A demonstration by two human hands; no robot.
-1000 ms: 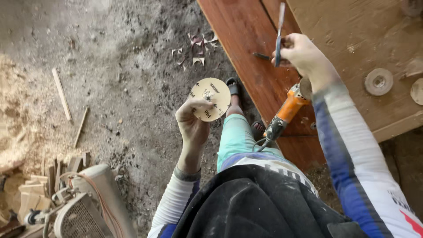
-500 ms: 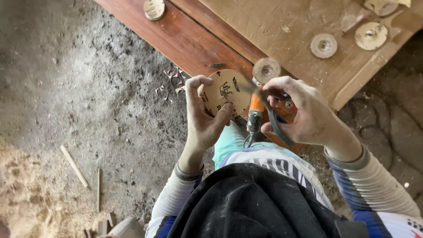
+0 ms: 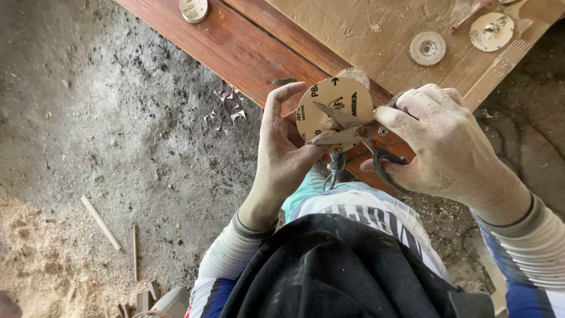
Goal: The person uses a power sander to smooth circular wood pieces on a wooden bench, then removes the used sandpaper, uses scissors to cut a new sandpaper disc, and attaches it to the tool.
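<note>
Scissors [image 3: 353,134] now open against the sanding disc [image 3: 335,109]; right hand [image 3: 438,141] gripping their handles, left hand [image 3: 288,150] pinching the disc, brought closer.

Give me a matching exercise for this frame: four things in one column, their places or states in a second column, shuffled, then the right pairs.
Things:
1. sanding disc
2. scissors
3. metal washer
4. paper scraps

Places:
A. on the dusty ground
B. in the right hand, blades open
C. held up by the left hand
D. lying on the bench

Pairs: 1-C, 2-B, 3-D, 4-A
</note>
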